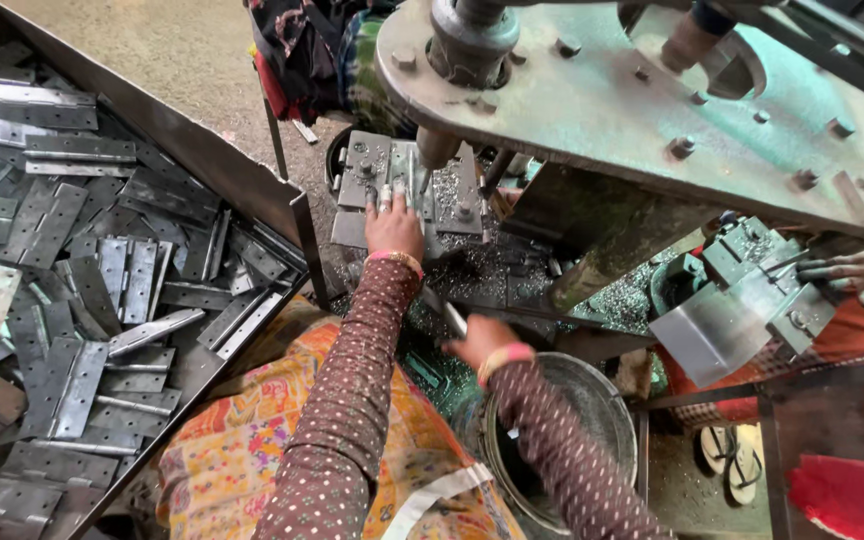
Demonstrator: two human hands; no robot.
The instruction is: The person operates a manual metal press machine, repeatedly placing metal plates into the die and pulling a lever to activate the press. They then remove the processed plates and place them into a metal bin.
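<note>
The left hand is stretched forward with fingers laid flat on a hinge plate that sits in the press fixture, right under the ram. It's a press-down hold rather than a clench, presumably so the plate is kept square against the stops. The right hand is pulled back lower down, closed round a thin flat strip of bright metal, likely another hinge leaf, though how tightly it's gripped can't really be told since the fingers are turned away. It's held just above a round metal bucket, dark and dented at the rim.

The fixture is blocky grey steel, bolted, and is surrounded by a thick scatter of shiny metal chips. Overhead, the press frame is seen as a heavy plate with worn greenish paint and stud bolts along it.

To the left, a big sheet-metal tray is piled with flat grey hinges, dull and slightly oily looking, knuckles visible down their middles, kept within easy reach. Over on the right, another person's hand is rested on a second, similar fixture with a bent steel chute.
</note>
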